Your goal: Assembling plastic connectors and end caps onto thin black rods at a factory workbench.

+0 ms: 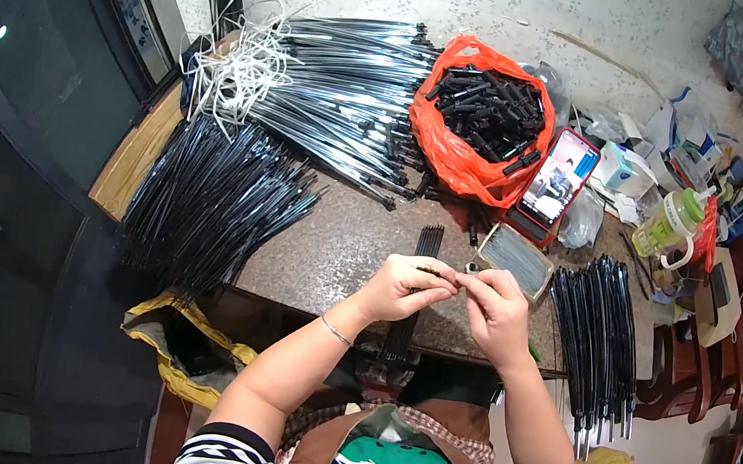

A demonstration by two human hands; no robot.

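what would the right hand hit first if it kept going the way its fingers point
The right hand points left toward the left hand, so it would likely meet that hand's fingers and the thin black rod pinched there first, though depth is hard to judge.

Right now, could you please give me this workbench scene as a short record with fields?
Left hand: left hand pinches a thin black rod at its top end
Right hand: right hand meets the left at the rod's tip, fingers closed on a small part too tiny to identify
Surface: brown stone table
Left of hands: loose pile of black rods
Behind: orange bag of black caps, phone, small tin
Right: rod bundle
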